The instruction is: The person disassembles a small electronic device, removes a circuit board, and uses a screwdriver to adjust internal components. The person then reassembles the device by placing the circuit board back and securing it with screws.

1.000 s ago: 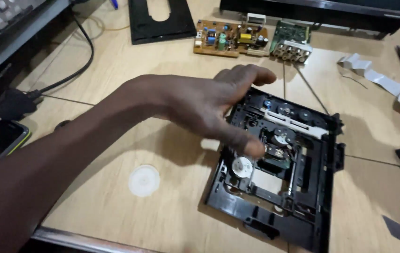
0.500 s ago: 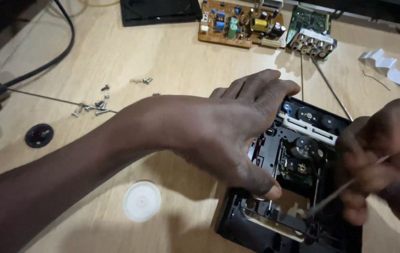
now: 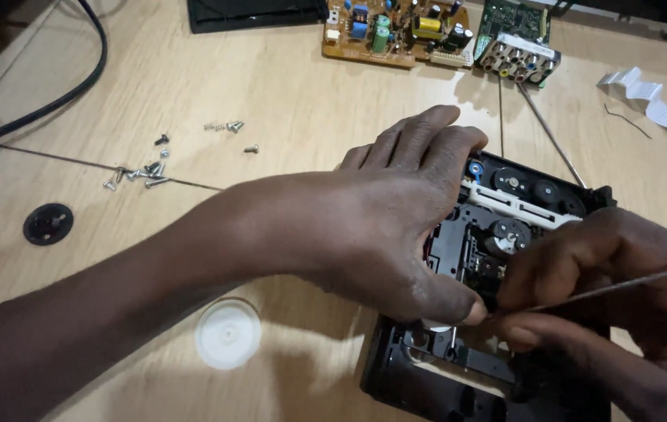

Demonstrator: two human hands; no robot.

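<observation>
Drive mechanism [image 3: 521,227]: black plastic frame, open top, gears, white rail and blue part showing; lies on the desk [image 3: 286,101], right of centre. Its near edge is cut off by the frame; its left half is hidden under the left hand [image 3: 396,227].

Left hand: spread flat over the mechanism, thumb pressed down by the rod's tip, gripping nothing.

Right hand [image 3: 607,305]: fingers pinched shut on a thin metal rod [image 3: 615,287]; the rod's tip is hard to make out.

Also on desk: loose screws [image 3: 146,170], white disc [image 3: 228,334], black disc [image 3: 48,223], circuit boards [image 3: 396,27].
</observation>
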